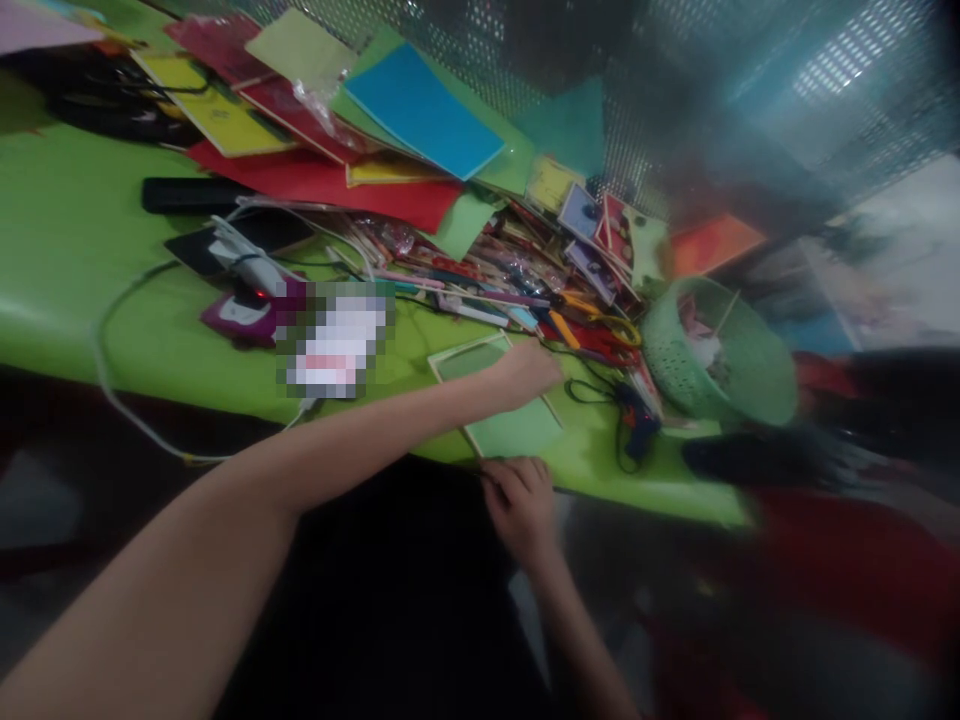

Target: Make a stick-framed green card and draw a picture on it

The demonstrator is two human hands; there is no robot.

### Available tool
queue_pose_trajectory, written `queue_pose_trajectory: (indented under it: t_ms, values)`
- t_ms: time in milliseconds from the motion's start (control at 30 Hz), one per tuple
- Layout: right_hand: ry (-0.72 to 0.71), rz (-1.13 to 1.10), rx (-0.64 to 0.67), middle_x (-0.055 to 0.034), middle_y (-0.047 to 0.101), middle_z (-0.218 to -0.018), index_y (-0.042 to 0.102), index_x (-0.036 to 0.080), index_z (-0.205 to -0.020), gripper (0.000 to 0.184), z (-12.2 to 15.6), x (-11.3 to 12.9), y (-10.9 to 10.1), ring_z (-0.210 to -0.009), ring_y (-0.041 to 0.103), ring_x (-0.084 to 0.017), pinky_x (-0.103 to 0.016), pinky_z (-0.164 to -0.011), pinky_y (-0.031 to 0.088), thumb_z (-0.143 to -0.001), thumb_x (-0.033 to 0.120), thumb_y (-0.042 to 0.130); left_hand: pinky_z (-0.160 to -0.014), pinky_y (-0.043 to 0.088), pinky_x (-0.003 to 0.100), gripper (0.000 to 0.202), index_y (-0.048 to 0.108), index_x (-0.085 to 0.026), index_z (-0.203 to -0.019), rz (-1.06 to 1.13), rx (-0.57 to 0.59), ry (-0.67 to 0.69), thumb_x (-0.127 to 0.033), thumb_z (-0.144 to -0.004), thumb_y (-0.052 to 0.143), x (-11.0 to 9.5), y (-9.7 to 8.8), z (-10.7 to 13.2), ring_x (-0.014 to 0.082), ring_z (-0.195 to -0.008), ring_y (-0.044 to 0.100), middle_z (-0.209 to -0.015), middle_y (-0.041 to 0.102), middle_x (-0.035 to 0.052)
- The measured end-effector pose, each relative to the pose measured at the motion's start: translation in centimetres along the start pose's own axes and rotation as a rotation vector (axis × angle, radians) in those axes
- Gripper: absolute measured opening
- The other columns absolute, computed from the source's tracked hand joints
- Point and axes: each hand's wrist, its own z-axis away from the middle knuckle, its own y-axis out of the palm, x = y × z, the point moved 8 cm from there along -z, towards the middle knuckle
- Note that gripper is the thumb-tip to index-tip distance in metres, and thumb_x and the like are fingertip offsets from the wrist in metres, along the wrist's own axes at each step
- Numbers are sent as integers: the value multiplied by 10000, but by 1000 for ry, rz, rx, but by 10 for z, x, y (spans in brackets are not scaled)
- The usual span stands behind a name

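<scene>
A light green card (517,428) lies at the table's near edge, with thin pale strips along its sides. My left hand (529,374) reaches across it from the left, over its upper right part, with the fingers closed. Whatever is in those fingers, if anything, is hidden. At the card's near edge is my right hand (525,500), its fingers bent and drawn together by the near left corner. I cannot make out what they hold. Just right of the card a dark blue glue gun (637,420) rests on the table with its cord.
A green perforated basket (716,360) with scraps stands to the right. Yellow-handled scissors (619,332) lie beside sticks and pens. A blurred-out phone (336,340) with a white cable is on the left, near a purple device (247,318). Coloured sheets (424,110) are piled behind.
</scene>
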Motion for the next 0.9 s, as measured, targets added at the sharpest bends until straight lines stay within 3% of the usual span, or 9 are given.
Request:
queue_pose_trajectory:
  t_ms: [100, 233, 367, 533, 633, 733, 900]
  values:
    - [-41, 16, -25, -41, 696, -850, 738, 225, -990, 124, -8, 11, 10, -805, 588, -203, -348, -746, 464, -980, 174, 626, -758, 434, 333, 200, 753, -167, -1025, 28, 0, 25, -73, -973, 584, -7, 2, 3, 221, -946, 709, -1013, 776, 93]
    - [-85, 9, -16, -26, 652, -780, 732, 234, -926, 132, -13, 29, 21, -765, 555, -202, -347, -702, 435, -967, 173, 622, -793, 462, 338, 231, 728, -183, -1106, 55, -14, 12, -90, -990, 551, -9, 2, 28, 224, -996, 703, -1067, 755, 93]
    - [-78, 31, 40, -29, 686, -819, 737, 234, -941, 130, -9, 42, 29, -776, 589, -205, -358, -694, 441, -973, 190, 619, -955, 488, 389, 293, 667, -190, -1285, 71, -49, -68, -170, -1027, 530, -4, -1, 71, 258, -1175, 671, -1292, 703, 125]
    - [-41, -92, 86, -36, 742, -951, 728, 235, -1098, 149, -9, 46, 25, -836, 639, -209, -369, -722, 489, -983, 264, 638, -1238, 334, 523, 488, 526, -193, -1503, 112, -101, -270, -325, -1036, 583, 11, 2, 134, 339, -1539, 399, -1651, 442, 158]
    - [-2, -141, 31, -55, 746, -997, 727, 222, -1129, 166, -20, 33, 7, -897, 659, -201, -354, -800, 527, -993, 252, 638, -1270, 278, 575, 548, 475, -185, -1557, 137, -52, -289, -349, -1043, 569, 11, 15, 156, 361, -1586, 320, -1695, 366, 178]
    - [109, -72, -38, -90, 748, -1077, 721, 213, -1193, 213, -32, 1, -13, -1008, 665, -223, -376, -911, 543, -1014, 244, 610, -1284, 246, 585, 572, 480, -190, -1560, 170, -10, -263, -350, -1023, 598, 6, 25, 159, 361, -1607, 277, -1711, 335, 177]
    - [219, 79, 93, -111, 717, -1336, 706, 230, -1293, 320, -30, -42, -16, -1218, 621, -278, -464, -1058, 496, -1053, 368, 546, -1301, 199, 567, 618, 480, -229, -1566, 230, 96, -52, -395, -990, 631, -8, 32, 145, 326, -1615, 267, -1722, 328, 132]
